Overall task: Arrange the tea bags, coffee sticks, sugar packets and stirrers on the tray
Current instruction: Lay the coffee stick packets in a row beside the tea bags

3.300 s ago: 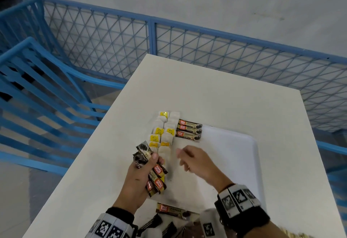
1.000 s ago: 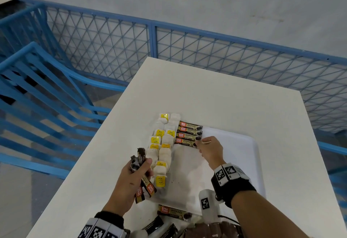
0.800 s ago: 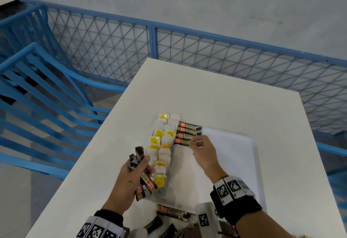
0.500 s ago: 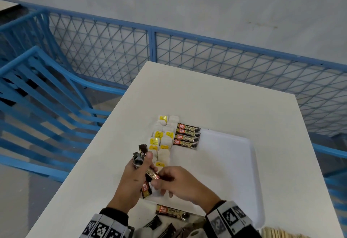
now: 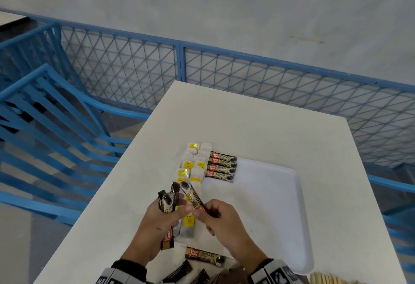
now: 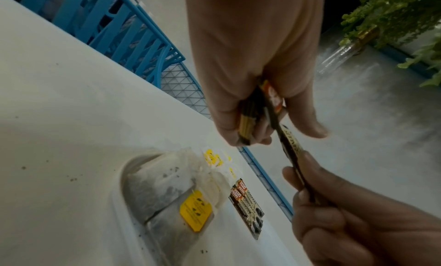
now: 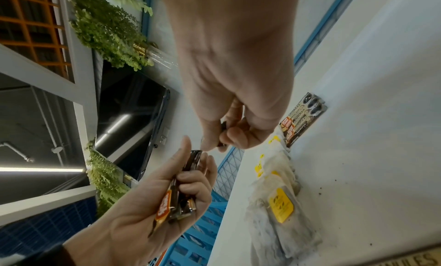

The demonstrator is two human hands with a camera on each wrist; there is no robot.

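My left hand (image 5: 174,212) grips a bundle of brown coffee sticks (image 5: 166,201) above the tray's left edge. My right hand (image 5: 203,213) pinches the lower end of one coffee stick (image 5: 192,195) that slants up out of that bundle. The left wrist view shows the pinched stick (image 6: 291,147) stretched between both hands. On the white tray (image 5: 269,196), two columns of tea bags (image 5: 190,167) with yellow tags run along the left side. Several coffee sticks (image 5: 221,167) lie side by side next to them at the far end.
More coffee sticks (image 5: 204,255) lie loose on the table at the tray's near edge. Wooden stirrers (image 5: 332,279) show at the bottom right. A blue mesh fence (image 5: 179,63) runs behind the white table (image 5: 247,122), and a blue chair (image 5: 56,115) stands to the left.
My right hand left the row of coffee sticks at the tray's far end, came back to my left hand and took hold of one stick from the bundle.
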